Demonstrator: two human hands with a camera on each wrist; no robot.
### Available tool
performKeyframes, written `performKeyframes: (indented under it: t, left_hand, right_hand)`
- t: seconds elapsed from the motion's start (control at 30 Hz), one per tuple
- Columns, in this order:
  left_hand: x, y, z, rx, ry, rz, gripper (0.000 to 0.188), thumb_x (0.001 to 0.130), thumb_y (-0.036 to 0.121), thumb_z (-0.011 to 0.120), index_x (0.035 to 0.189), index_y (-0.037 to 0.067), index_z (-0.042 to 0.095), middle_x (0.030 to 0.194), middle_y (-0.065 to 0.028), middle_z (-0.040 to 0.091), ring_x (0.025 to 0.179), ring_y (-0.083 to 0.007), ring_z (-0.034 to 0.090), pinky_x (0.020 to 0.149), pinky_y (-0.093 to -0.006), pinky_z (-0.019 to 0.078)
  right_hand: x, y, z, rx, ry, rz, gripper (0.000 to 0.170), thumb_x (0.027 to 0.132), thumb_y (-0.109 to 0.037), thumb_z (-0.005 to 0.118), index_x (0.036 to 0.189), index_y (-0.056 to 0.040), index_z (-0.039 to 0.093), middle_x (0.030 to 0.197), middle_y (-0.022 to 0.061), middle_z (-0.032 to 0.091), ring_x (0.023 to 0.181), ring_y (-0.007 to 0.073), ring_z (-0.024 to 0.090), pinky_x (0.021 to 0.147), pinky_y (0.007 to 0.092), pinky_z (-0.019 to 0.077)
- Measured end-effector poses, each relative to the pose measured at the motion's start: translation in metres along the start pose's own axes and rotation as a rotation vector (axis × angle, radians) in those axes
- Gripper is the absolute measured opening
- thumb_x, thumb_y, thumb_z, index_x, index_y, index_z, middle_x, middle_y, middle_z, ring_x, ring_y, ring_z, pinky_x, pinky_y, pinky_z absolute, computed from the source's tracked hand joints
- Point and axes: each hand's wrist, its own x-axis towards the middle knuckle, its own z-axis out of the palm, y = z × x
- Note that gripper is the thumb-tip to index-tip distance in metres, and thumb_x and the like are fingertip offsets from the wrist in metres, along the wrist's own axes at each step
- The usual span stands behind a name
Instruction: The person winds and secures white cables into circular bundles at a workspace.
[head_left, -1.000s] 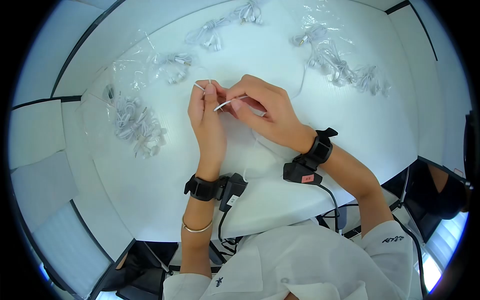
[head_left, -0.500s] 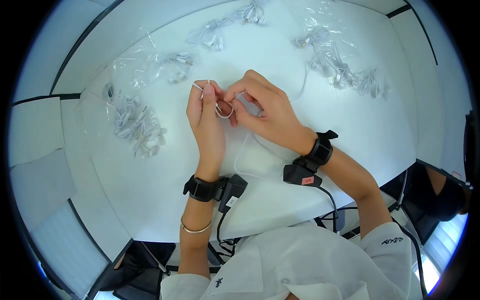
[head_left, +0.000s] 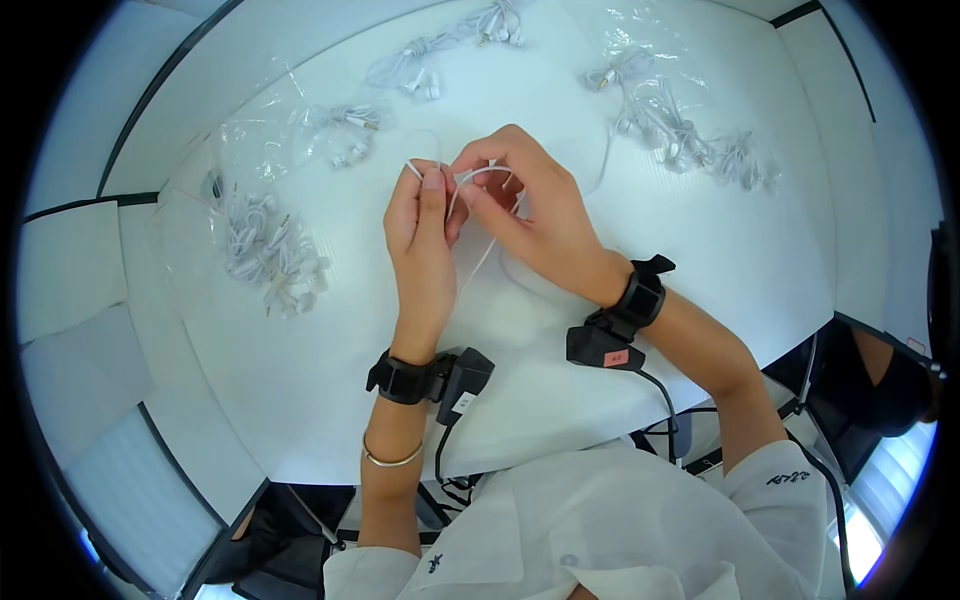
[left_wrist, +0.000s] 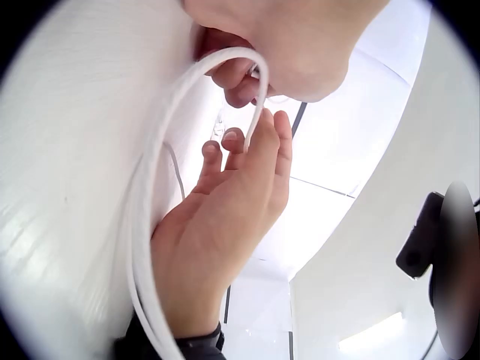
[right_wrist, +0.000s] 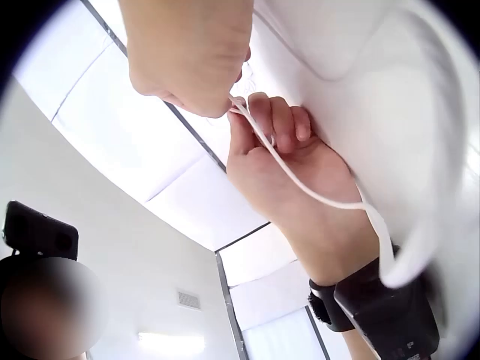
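Over the middle of the table my left hand (head_left: 420, 230) pinches a thin white earphone cable (head_left: 483, 258) between thumb and fingers, and a short piece sticks out above the thumb. Close beside it, on the right, my right hand (head_left: 545, 215) holds the same cable in curled fingers; a loop arches over its fingertips. From the hands a strand slants down toward the table. In the left wrist view the cable (left_wrist: 144, 202) bends large in front of the right hand (left_wrist: 217, 225). In the right wrist view it crosses the left hand's palm (right_wrist: 262, 180).
Bundled white earphones (head_left: 262, 240) lie on the left, with clear plastic bags (head_left: 262, 150) around them. More bundles lie at the back (head_left: 415, 65) and back right (head_left: 670, 125). A black camera (head_left: 465, 385) is strapped to each wrist, its cord hanging toward the lap.
The small cable loop between the hands has become a wider arch over the right fingers. The right hand has risen slightly; the left has shifted a little to the right, still pinching.
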Motion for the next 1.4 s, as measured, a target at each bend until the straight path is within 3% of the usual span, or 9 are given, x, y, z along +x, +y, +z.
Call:
performKeyframes:
  t: [0.17,0.3,0.33,0.43,0.8,0.93,1.23,1.33,1.4]
  left_hand:
    - [-0.0004,0.0001,0.004,0.071,-0.006,0.002,0.025,0.096,0.026,0.042,0.079,0.009,0.048,0.062,0.0072,0.035,0.051,-0.0007,0.024,0.045,-0.0187,0.0148]
    - [-0.0035,0.0029,0.0023,0.023,-0.053,-0.016,0.022,0.094,0.022,0.043,0.077,0.009,0.046,0.063,0.0067,0.035,0.053,-0.0014,0.023,0.046,-0.0195,0.0142]
    - [-0.0037,0.0029,0.0008,0.051,-0.067,-0.023,0.02,0.093,0.02,0.042,0.076,0.009,0.044,0.063,0.0068,0.034,0.053,-0.0017,0.023,0.047,-0.0199,0.0136]
    - [-0.0054,0.0062,0.0011,0.108,-0.104,-0.002,0.025,0.094,0.016,0.038,0.072,0.005,0.038,0.062,0.0033,0.03,0.056,-0.006,0.023,0.05,-0.0231,0.0207]
    - [-0.0071,0.0043,0.0008,0.278,-0.134,0.023,0.027,0.094,0.019,0.036,0.075,0.0,0.042,0.058,-0.0003,0.03,0.056,-0.0083,0.025,0.05,-0.0261,0.0225]
    - [-0.0075,0.0051,-0.0005,0.189,-0.184,0.057,0.028,0.094,0.021,0.037,0.077,0.0,0.045,0.059,0.0008,0.033,0.057,-0.008,0.027,0.05,-0.0262,0.0229]
    - [-0.0075,0.005,0.0014,0.221,-0.183,0.003,0.03,0.096,0.022,0.037,0.074,0.002,0.043,0.06,0.0016,0.034,0.057,-0.0077,0.027,0.05,-0.0259,0.0229]
    - [-0.0071,0.0016,0.0041,0.227,-0.136,0.057,0.031,0.094,0.028,0.04,0.069,0.01,0.038,0.061,0.0064,0.027,0.054,-0.0039,0.02,0.048,-0.0228,0.0141]
    - [-0.0062,0.0024,0.0063,0.159,-0.049,0.026,0.032,0.094,0.027,0.04,0.067,0.011,0.035,0.06,0.006,0.027,0.053,-0.0038,0.02,0.047,-0.0225,0.0138]
  right_hand:
    - [0.0018,0.0026,-0.0017,0.023,0.09,-0.042,0.015,0.083,-0.004,0.059,0.097,-0.0067,0.057,0.086,0.003,0.053,0.061,0.0093,0.049,0.053,0.0214,0.041]
    - [0.0046,0.0009,-0.0029,0.017,0.135,-0.1,0.012,0.082,-0.003,0.06,0.093,-0.0066,0.058,0.086,0.0021,0.054,0.062,0.0084,0.048,0.052,0.0208,0.04]
    - [0.0046,-0.0007,-0.0053,0.016,0.117,-0.067,0.013,0.082,0.0,0.06,0.093,-0.0063,0.058,0.09,0.0016,0.054,0.069,0.0062,0.05,0.055,0.0186,0.0369]
    - [0.004,-0.0002,-0.0072,0.042,0.137,-0.066,0.013,0.082,0.0,0.06,0.093,-0.0063,0.058,0.09,0.0018,0.055,0.069,0.0062,0.05,0.054,0.0183,0.0365]
    - [0.0041,0.0013,-0.0069,0.001,0.141,-0.166,0.013,0.082,0.002,0.06,0.092,-0.0053,0.057,0.091,0.0027,0.052,0.069,0.0068,0.049,0.054,0.0185,0.0372]
    - [0.0046,0.0005,-0.0054,0.033,0.172,-0.12,0.01,0.082,-0.003,0.06,0.091,-0.0068,0.058,0.087,0.0013,0.054,0.07,0.0079,0.049,0.053,0.0201,0.0382]
    - [0.0046,0.0037,-0.0051,0.003,0.184,-0.123,0.011,0.084,-0.005,0.059,0.094,-0.0074,0.057,0.089,0.0017,0.053,0.069,0.0077,0.049,0.052,0.0205,0.037]
    - [0.0037,0.006,-0.0052,0.035,0.197,-0.107,0.013,0.085,-0.008,0.058,0.098,-0.0075,0.056,0.091,0.0015,0.054,0.069,0.0082,0.049,0.052,0.0204,0.0367]
    - [0.0037,0.0033,-0.0046,0.068,0.172,-0.086,0.015,0.087,-0.01,0.057,0.102,-0.0073,0.055,0.093,0.0012,0.054,0.069,0.0085,0.049,0.053,0.0201,0.0365]
